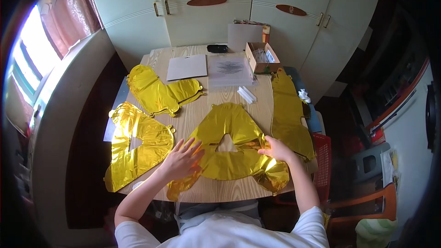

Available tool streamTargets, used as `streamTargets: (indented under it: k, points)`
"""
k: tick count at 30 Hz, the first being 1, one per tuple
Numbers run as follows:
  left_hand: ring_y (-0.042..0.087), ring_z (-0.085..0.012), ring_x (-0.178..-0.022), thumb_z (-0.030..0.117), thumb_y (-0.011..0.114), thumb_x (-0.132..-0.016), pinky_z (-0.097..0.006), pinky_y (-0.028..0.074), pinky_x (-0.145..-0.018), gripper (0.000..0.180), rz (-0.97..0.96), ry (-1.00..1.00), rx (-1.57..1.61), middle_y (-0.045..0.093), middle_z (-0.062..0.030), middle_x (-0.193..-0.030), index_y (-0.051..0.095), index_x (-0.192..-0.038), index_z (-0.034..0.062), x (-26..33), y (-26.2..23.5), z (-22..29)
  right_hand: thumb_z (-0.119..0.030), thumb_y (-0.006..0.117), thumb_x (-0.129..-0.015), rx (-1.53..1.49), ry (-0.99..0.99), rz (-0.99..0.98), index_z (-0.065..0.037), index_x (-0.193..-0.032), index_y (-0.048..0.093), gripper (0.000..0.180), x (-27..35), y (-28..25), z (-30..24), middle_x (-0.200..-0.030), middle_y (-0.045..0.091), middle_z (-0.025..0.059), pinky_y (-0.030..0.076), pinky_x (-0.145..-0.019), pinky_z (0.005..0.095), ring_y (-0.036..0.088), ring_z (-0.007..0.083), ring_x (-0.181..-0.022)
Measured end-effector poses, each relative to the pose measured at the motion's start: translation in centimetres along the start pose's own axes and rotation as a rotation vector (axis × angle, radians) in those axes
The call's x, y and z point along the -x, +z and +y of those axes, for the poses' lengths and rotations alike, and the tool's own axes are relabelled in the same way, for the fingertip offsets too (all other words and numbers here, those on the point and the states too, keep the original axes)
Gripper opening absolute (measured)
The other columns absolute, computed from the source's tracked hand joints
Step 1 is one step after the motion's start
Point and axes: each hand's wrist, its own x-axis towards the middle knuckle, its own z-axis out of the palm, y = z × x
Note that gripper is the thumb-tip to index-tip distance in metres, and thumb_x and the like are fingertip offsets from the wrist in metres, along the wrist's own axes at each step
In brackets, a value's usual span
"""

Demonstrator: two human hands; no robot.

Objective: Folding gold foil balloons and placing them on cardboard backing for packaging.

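balloons: four gold foil, flat
A-shaped balloon (229,144): near edge of tabletop (216,98), apex toward far edge, long axis near-far
left hand (181,160): fingers spread, pressing it
right hand (276,149): flat on its right leg

Daylight floods in from the overexposed window (23,59) at nine o'clock, throwing hard glare off the gold foil balloons (138,142) near seven o'clock, while the right side toward three o'clock sinks into dim shadow and fisheye bending with black vignetting warps every edge.
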Motion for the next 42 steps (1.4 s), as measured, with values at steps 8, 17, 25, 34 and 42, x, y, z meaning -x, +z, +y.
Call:
streamTargets:
  k: [8, 17, 25, 34, 42]
  points:
    - [0.023, -0.0408, -0.145, 0.065, 0.051, -0.088, -0.059, 0.015, -0.116, 0.08, -0.081, -0.049, 0.191, 0.03, -0.0173, -0.155, 0.033, -0.151, 0.0182, 1.3, 2.1, 0.6, -0.04, 0.068, -0.088, 0.25, -0.198, 0.454, -0.005, -0.131, 0.054, 0.057, 0.8, -2.9, 1.8, -0.132, 0.054, 0.0168, 0.04, -0.104, 0.0451, 0.05, 0.0335, -0.124]
    - [0.022, -0.0396, -0.145, 0.062, 0.055, -0.088, -0.058, 0.016, -0.116, 0.077, -0.047, -0.013, 0.155, 0.033, -0.0185, -0.153, 0.041, -0.146, 0.0134, -2.2, 0.4, -0.6, -0.034, 0.063, -0.092, 0.305, -0.162, 0.525, -0.011, -0.132, 0.059, 0.045, -1.3, -1.5, 8.6, -0.142, 0.052, 0.0082, 0.028, -0.114, 0.0487, 0.043, 0.0306, -0.136]
    - [0.031, -0.0346, -0.142, 0.043, 0.057, -0.093, -0.05, 0.023, -0.117, 0.058, 0.143, 0.252, 0.264, 0.042, -0.0175, -0.147, 0.05, -0.136, 0.0042, -17.0, 1.0, 3.8, -0.024, 0.063, -0.092, 0.203, -0.157, 0.71, -0.008, -0.107, 0.073, 0.024, -1.8, -1.3, 8.0, -0.12, 0.067, 0.0088, 0.04, -0.107, 0.0441, 0.057, 0.0291, -0.123]
    - [0.061, -0.0324, -0.108, 0.028, 0.058, -0.09, -0.042, 0.047, -0.095, 0.031, 0.071, 0.102, 0.582, 0.067, -0.0166, -0.11, 0.068, -0.107, 0.0052, -29.2, 2.8, 8.9, -0.021, 0.061, -0.09, -0.017, -0.071, 0.793, -0.006, -0.09, 0.071, 0.019, -1.8, -2.4, 7.2, -0.081, 0.067, 0.0201, 0.045, -0.103, 0.0442, 0.064, 0.0401, -0.077]
    - [0.069, -0.035, -0.083, 0.033, 0.066, -0.082, -0.042, 0.055, -0.077, 0.031, 0.01, -0.257, 0.947, 0.07, -0.0197, -0.087, 0.073, -0.093, 0.0051, -31.4, 2.8, 10.6, -0.023, 0.063, -0.089, -0.104, -0.004, 0.772, -0.003, -0.092, 0.071, 0.022, -1.9, -2.3, 8.4, -0.081, 0.068, 0.0184, 0.049, -0.089, 0.0371, 0.067, 0.0314, -0.074]
